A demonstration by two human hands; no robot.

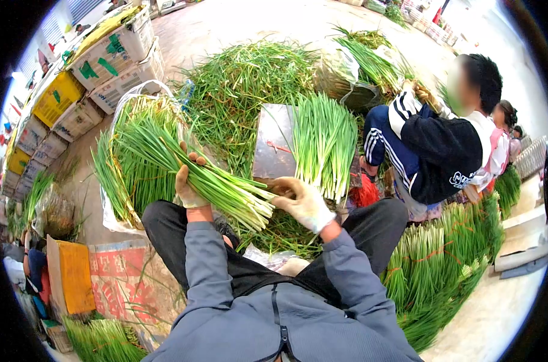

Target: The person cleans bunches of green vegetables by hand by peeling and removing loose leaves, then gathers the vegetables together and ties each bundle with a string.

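In the head view, a bunch of garlic chives lies slantwise above my lap, green leaves toward the upper left, pale stem ends toward the lower right. My left hand, in a pale glove with bare fingertips, is wrapped round its middle. At the stem ends, my gloved right hand is closed with thumb and fingers pinching the outer stems. Beyond the right hand, more loose chives lie side by side on a dark board. A white bag filled with chives stands left of the held bunch.
A large heap of chives lies ahead on the floor. Red ties hang by my right knee. A seated person handles chives at right. Tied bundles stand lower right. Stacked crates line the left; flattened cardboard lies nearer.
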